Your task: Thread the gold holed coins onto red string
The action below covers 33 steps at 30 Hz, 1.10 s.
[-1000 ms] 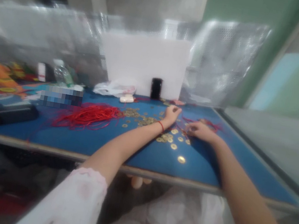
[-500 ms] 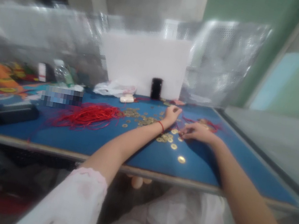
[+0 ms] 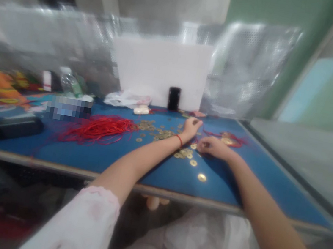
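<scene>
My left hand (image 3: 192, 128) is closed in a pinch above the blue tabletop, a red cord bracelet round its wrist. A thin red cord (image 3: 196, 140) shows faintly below its fingers and seems to run from them. Just to the right and nearer me, my right hand (image 3: 212, 146) has its fingers pressed together; what they hold is too blurred to make out. Brass-coloured coins with holes (image 3: 184, 153) lie loosely heaped below both hands. One coin (image 3: 201, 177) rests apart, closer to the table's front edge.
A large bundle of red cords (image 3: 101, 128) lies to the left, with darker coins (image 3: 164, 134) beside it. Behind my right hand sit coins with red cord (image 3: 227, 139). A black phone-like object (image 3: 174, 98) stands against a white board (image 3: 163, 68). A bottle (image 3: 69, 81) stands back left.
My right hand has moved slightly up and to the left, closer to my left hand, its fingers more curled. The left hand has stayed in place.
</scene>
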Each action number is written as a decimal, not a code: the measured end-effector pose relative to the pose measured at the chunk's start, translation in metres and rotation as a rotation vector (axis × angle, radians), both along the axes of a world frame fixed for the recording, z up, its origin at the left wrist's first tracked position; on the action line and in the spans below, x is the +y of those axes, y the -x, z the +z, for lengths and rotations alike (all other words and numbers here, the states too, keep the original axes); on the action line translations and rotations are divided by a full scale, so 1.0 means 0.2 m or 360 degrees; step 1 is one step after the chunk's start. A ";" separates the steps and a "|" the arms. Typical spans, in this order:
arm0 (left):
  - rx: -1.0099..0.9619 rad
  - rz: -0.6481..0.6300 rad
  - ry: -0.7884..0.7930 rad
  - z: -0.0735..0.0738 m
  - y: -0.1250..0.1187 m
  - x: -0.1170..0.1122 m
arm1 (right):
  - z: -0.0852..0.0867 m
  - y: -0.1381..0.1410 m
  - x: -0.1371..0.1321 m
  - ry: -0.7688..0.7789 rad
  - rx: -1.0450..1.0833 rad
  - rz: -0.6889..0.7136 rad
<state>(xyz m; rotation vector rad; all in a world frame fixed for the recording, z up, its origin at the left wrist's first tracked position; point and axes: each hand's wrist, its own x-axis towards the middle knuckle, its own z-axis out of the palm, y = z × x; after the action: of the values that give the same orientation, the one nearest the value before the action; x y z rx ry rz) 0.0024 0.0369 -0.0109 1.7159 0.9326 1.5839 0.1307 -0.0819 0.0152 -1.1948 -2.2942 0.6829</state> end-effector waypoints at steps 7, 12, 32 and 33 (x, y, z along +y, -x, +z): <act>-0.0009 0.0005 0.0015 0.00 0.00 0.00 | 0.00 -0.05 0.02 -0.0244 -0.0070 -0.0241; -0.0014 -0.0003 0.0020 0.00 0.00 0.00 | -0.01 -0.10 0.04 -0.0553 -0.0198 -0.0591; -0.0006 -0.0010 0.0010 0.00 0.00 0.01 | 0.01 -0.05 0.01 -0.0200 -0.0106 -0.0160; -0.0004 -0.0012 0.0011 0.00 0.00 0.01 | 0.00 -0.05 0.02 -0.0210 -0.0118 -0.0169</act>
<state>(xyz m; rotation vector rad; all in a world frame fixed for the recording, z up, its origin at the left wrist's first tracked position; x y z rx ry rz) 0.0028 0.0382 -0.0106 1.7105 0.9284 1.5754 0.1405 -0.0785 0.0155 -1.2880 -2.2776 0.4485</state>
